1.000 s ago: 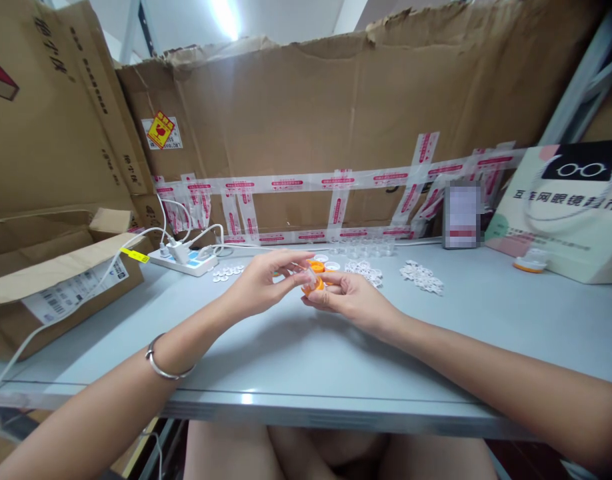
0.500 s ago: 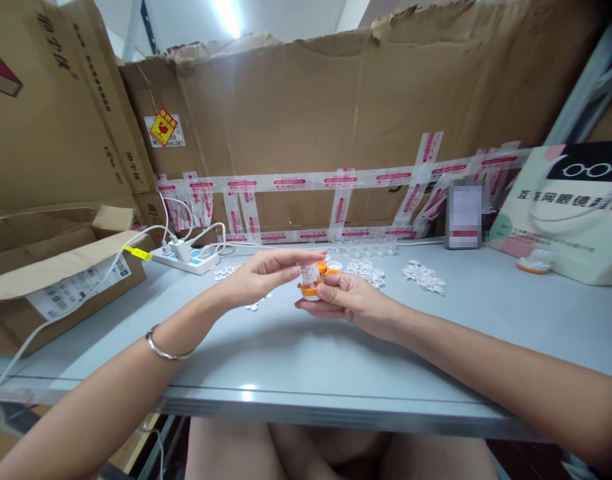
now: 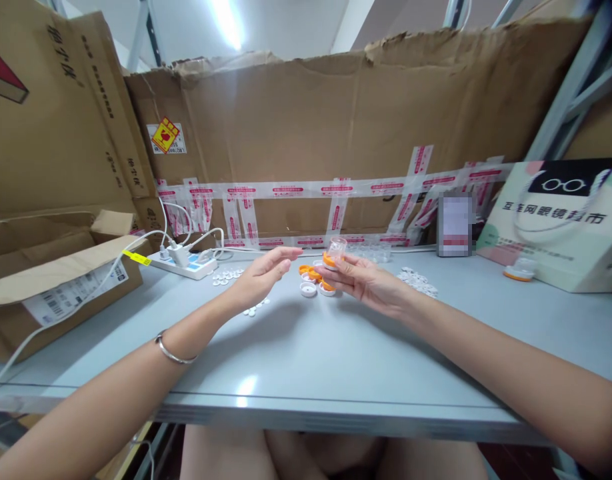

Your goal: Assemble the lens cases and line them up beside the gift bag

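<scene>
My right hand (image 3: 359, 277) grips a small container (image 3: 337, 249) with a clear cup on top and an orange ring below, raised a little over the table. My left hand (image 3: 263, 273) is apart from it, fingers stretched out and holding nothing. Close to my right hand lie orange rings (image 3: 310, 271) and a white round cap (image 3: 308, 289). Small white discs (image 3: 256, 308) are spread beside my left hand, with another group of white discs (image 3: 227, 275) farther back. Behind my right hand, part of a heap of white pieces (image 3: 419, 281) shows.
Clear cups (image 3: 373, 252) line the back of the grey table (image 3: 306, 360). At left are a power strip (image 3: 186, 265) with cables and an open cardboard box (image 3: 81, 287). On the right stand a phone (image 3: 455, 225), a paper bag (image 3: 556, 223) and an orange-and-clear container (image 3: 520, 270).
My left hand has come off the container and moved left. My right hand has lifted the container up and slightly right, uncovering rings and caps on the table. The view has shifted slightly.
</scene>
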`<state>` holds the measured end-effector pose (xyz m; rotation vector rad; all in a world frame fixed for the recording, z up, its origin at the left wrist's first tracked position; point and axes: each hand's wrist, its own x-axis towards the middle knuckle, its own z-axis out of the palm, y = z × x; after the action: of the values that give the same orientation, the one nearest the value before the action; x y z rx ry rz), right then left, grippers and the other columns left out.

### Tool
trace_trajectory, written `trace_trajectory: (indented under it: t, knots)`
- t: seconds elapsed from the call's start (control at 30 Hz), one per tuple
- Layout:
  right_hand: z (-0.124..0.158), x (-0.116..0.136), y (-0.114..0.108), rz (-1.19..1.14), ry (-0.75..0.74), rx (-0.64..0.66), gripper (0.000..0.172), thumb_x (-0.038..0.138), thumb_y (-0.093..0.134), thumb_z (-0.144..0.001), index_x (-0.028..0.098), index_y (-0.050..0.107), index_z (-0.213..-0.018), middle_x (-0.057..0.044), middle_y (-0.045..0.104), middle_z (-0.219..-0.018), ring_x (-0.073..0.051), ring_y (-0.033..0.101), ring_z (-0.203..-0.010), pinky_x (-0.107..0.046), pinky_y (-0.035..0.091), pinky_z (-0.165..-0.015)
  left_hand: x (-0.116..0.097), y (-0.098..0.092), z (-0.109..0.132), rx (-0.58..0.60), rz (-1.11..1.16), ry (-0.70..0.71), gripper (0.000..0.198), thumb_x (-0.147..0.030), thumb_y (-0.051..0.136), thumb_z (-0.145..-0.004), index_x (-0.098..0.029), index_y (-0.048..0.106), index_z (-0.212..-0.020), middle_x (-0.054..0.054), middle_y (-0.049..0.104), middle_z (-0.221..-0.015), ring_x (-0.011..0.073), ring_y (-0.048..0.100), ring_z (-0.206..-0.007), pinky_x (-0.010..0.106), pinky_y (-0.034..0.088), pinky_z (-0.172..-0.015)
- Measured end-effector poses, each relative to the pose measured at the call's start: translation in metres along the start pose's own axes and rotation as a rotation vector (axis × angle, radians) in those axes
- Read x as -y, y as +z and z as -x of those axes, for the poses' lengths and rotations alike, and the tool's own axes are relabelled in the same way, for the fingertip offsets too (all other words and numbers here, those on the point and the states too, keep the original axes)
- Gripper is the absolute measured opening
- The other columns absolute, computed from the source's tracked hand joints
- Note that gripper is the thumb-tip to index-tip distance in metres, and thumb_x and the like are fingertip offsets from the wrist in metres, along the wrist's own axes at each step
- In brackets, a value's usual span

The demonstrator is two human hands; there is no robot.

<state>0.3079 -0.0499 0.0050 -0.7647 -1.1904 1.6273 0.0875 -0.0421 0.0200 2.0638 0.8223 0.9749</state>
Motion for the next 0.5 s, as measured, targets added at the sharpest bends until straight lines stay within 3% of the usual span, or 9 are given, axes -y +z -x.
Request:
trace_trajectory:
  t: [0.23,0.5]
  knots:
    - [-0.009,0.022,-0.046,0.045,-0.082,-0.348,0.004,0.018,0.054,-0.083,0.020,0.058,-0.083,-0.003,0.070,-0.086,-0.010,0.066,-0.081,-0.019,0.054,-0.076,0.004,-0.008,0.000,-0.008,-0.072,0.000,0.032,-0.037,0.042,-0.087,-0.023,0.050,-0.114,0.007,0.049,-0.125,0.0206,0.048,-0.111,0.034,0.045,-0.086]
    - [0.013,0.036,-0.142,0.301,-0.197,-0.818,0.013,0.009,0.055,-0.076,0.019,0.059,-0.068,-0.002,0.065,-0.074,-0.007,0.062,-0.068,-0.012,0.051,-0.069,0.003,-0.008,0.000,0.030,-0.245,0.120,0.028,-0.035,0.044,-0.086,-0.022,0.055,-0.107,0.007,0.052,-0.120,0.0197,0.050,-0.110,0.033,0.045,-0.086]
